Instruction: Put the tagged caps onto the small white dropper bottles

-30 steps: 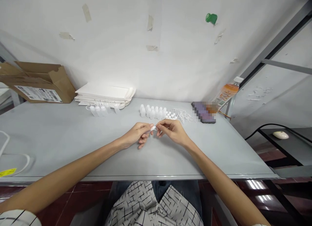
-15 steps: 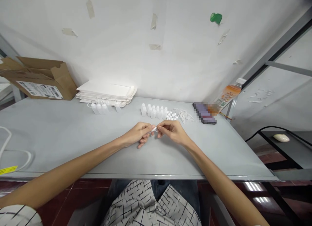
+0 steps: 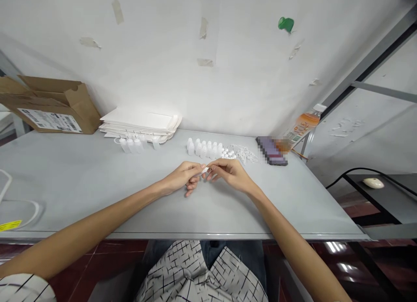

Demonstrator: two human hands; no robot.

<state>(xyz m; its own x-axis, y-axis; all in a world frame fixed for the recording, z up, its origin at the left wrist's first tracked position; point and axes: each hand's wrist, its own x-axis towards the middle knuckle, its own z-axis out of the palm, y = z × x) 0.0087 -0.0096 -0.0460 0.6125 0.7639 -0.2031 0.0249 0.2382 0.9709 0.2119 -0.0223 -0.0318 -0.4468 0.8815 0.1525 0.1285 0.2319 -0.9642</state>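
Over the middle of the table, my left hand (image 3: 186, 177) pinches a small white plastic bottle (image 3: 205, 170) between thumb and forefinger, its other fingers curled below. Most of that bottle is hidden by the fingers. My right hand (image 3: 230, 172) meets it from the other side, fingertips closed on a thin white strap loop at the bottle's end. Just beyond the hands stand rows of small translucent bottles (image 3: 203, 149). To their right lie small white caps (image 3: 229, 153) and a loose heap of white straps (image 3: 244, 154).
Several bottles with tips and straps (image 3: 130, 145) stand at the left, before a stack of white paper envelopes (image 3: 138, 122). A cardboard box (image 3: 55, 106) is at the far left. Toward the right are a phone (image 3: 271, 150) and a drink bottle (image 3: 301, 130). A white cable (image 3: 34, 206) lies front left.
My right fingers have shifted slightly left and closer around the bottle's end. My left hand keeps its pinch on the bottle. The whole view has moved a little.
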